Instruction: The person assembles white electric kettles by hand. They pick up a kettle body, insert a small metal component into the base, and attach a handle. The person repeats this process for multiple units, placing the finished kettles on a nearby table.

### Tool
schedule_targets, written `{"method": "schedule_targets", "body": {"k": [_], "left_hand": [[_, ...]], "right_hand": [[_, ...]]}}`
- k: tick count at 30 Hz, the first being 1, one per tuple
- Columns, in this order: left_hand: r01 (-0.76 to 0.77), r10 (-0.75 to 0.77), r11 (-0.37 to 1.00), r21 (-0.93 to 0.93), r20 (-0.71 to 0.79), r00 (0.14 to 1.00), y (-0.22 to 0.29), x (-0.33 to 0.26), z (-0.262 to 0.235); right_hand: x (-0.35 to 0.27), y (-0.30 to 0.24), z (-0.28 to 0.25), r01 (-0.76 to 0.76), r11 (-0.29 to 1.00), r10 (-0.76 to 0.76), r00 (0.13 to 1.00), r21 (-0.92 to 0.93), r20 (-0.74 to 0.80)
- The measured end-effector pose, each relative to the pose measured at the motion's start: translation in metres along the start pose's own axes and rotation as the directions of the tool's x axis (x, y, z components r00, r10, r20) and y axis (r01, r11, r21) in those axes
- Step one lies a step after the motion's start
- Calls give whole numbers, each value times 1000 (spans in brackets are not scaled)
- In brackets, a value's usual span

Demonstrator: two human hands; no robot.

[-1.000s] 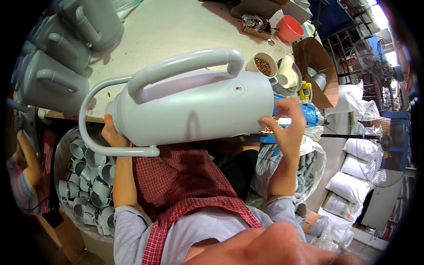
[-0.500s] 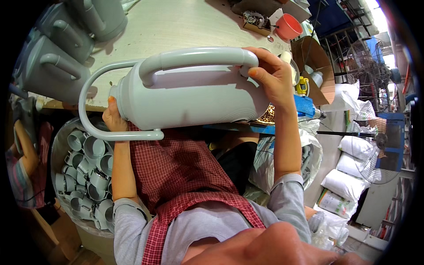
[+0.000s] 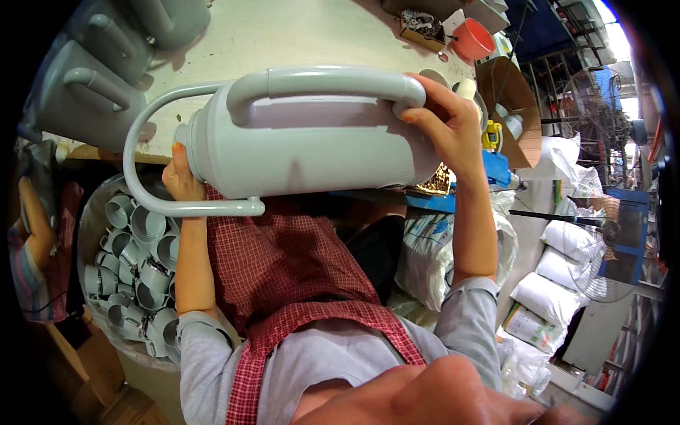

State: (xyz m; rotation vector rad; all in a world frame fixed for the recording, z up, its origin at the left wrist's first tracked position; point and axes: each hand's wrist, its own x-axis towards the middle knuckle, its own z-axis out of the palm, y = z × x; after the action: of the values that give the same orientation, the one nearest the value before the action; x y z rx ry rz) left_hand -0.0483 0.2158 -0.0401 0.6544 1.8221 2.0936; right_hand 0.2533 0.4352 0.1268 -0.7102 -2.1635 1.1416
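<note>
A large grey thermos jug (image 3: 304, 152) lies on its side across my front, over the table's near edge. My left hand (image 3: 182, 175) holds its neck end, with the thumb on the rim and the other fingers partly hidden. At the base end, my right hand (image 3: 451, 127) is closed around the end of the long side handle (image 3: 322, 83). A curved carrying handle (image 3: 132, 145) loops out past the neck, beyond my left hand.
Several grey jugs (image 3: 85, 106) stand at the table's (image 3: 283, 35) left. Below them a lined container (image 3: 92, 234) holds many grey cup-like parts. A red cup (image 3: 473, 40), a cardboard box (image 3: 523, 106) and a blue power tool (image 3: 498, 168) are to the right; a fan (image 3: 605, 234) stands farther off.
The view has shifted slightly, so the table's things sit a little farther right and higher. The jug has risen slightly in the picture, still in both hands.
</note>
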Motion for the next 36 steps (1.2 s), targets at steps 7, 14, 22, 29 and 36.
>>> {"method": "schedule_targets", "body": {"k": [7, 14, 22, 29, 36], "left_hand": [[25, -21, 997, 79, -42, 999, -30, 7, -20], [-432, 463, 765, 478, 58, 884, -70, 56, -72], [-694, 612, 692, 197, 350, 710, -43, 62, -75], [-659, 595, 696, 285, 286, 751, -22, 69, -44], [-661, 605, 657, 363, 268, 750, 2, 92, -38]], "right_hand": [[-4, 4, 0, 159, 960, -183, 980, -231, -83], [-5, 17, 16, 236, 923, -293, 943, -305, -156], [-20, 29, 14, 196, 928, -288, 917, -317, -274], [-145, 54, -10, 187, 938, -339, 670, -292, -660], [-669, 150, -155, -890, 422, -21, -197, 170, -980]]}}
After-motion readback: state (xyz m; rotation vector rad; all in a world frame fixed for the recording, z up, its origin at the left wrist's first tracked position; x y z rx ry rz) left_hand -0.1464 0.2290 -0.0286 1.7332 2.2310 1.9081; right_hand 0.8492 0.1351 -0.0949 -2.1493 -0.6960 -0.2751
